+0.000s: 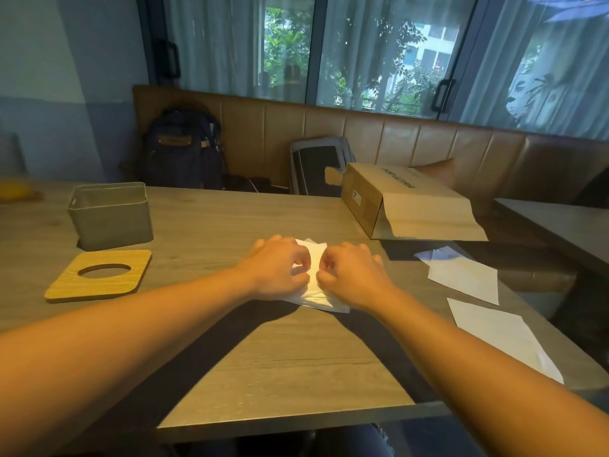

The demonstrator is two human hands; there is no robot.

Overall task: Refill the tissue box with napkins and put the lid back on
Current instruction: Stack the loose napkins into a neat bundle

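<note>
The open tissue box [110,216] is standing at the left, with its lid [99,275] lying just before it. The left hand [276,268] and right hand [352,275] are pinching the napkin [313,282] between them with curled fingers. The box is lying leftward, nearer the left hand.

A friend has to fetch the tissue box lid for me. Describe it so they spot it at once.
On the wood-grain table, look left to the open grey tissue box. Flat just in front of it lies the lid: a pale wooden square with rounded corners and a round hole, unlike the white napkins on the right.
</note>
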